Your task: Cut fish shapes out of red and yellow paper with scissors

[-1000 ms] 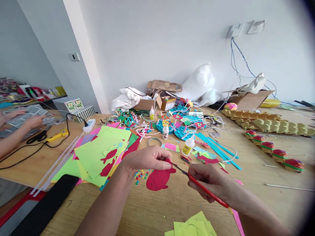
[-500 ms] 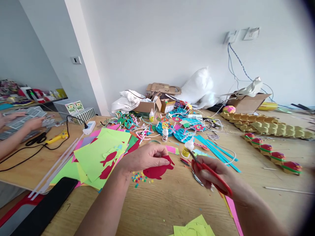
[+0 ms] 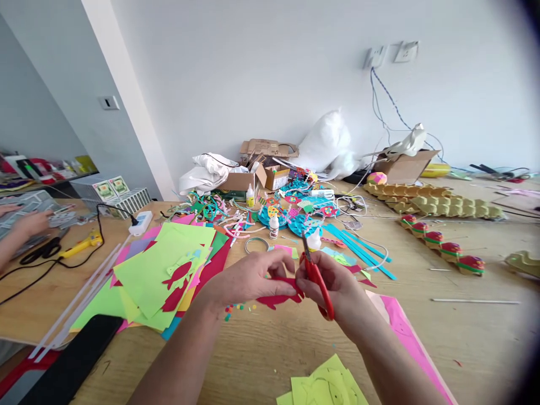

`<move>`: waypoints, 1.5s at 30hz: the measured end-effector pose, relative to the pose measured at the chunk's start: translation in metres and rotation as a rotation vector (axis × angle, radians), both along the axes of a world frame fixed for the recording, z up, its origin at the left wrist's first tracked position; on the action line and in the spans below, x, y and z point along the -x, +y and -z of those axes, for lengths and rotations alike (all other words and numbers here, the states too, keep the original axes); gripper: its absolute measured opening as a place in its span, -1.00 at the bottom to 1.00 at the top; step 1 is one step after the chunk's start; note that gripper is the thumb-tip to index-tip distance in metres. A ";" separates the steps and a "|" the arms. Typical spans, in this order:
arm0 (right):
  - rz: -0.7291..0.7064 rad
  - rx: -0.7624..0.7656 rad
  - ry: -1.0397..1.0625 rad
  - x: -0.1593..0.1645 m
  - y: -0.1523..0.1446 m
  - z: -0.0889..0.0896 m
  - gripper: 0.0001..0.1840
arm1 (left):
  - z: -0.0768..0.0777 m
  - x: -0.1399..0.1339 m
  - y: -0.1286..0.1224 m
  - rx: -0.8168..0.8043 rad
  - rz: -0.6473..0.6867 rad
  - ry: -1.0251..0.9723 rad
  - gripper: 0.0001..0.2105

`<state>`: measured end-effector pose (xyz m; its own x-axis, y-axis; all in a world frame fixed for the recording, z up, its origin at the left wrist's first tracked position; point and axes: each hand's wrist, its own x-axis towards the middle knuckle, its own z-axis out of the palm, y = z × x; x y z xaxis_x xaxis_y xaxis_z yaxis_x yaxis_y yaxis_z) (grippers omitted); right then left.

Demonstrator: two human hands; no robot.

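In the middle of the head view, my left hand (image 3: 248, 277) pinches a red paper fish cut-out (image 3: 272, 300) between thumb and fingers. My right hand (image 3: 342, 281) is closed round red-handled scissors (image 3: 324, 298), their blades pointing up and away from the paper. Its thumb and fingertip are at the cut-out's right end, close to my left fingers. Small coloured paper dots (image 3: 230, 309) lie on the table below my left wrist. More red fish cut-outs (image 3: 176, 295) rest on green sheets (image 3: 154, 267) to the left. Yellow-green paper pieces (image 3: 324, 388) lie near the front edge.
Glue bottles (image 3: 274, 226), a tape roll (image 3: 256, 244) and blue strips (image 3: 356, 247) are beyond my hands. Painted egg-carton strips (image 3: 441, 244) stand at the right. A black phone-like slab (image 3: 80, 357) lies front left. A co-worker's hand (image 3: 31, 222) is at far left.
My right hand has moved left with the scissors, bringing its fingertips to the cut-out, and the blades now point upward. The red fish has turned flatter in my left hand. The view has shifted slightly right.
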<state>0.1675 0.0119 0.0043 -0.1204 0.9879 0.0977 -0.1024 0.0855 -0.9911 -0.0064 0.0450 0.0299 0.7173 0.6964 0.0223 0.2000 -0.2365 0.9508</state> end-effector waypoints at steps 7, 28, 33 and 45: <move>0.421 -0.176 0.235 -0.005 0.004 0.002 -0.77 | 0.007 -0.012 0.004 -0.028 -0.391 -0.353 -0.73; -0.114 -0.032 -0.099 0.010 -0.019 -0.001 -0.59 | 0.001 -0.017 0.002 -0.004 -0.644 -0.432 -0.80; -0.225 0.056 -0.127 0.019 -0.020 -0.001 -0.53 | -0.003 -0.015 0.001 -0.002 -0.673 -0.454 -0.80; -0.216 0.123 -0.062 0.022 -0.018 0.000 -0.56 | -0.003 -0.018 -0.002 0.049 -0.687 -0.528 -0.82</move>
<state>0.1458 -0.0059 0.0042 -0.3319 0.9427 -0.0353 -0.0442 -0.0529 -0.9976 0.0114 0.0432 0.0324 0.0413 0.9805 0.1921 -0.1874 -0.1813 0.9654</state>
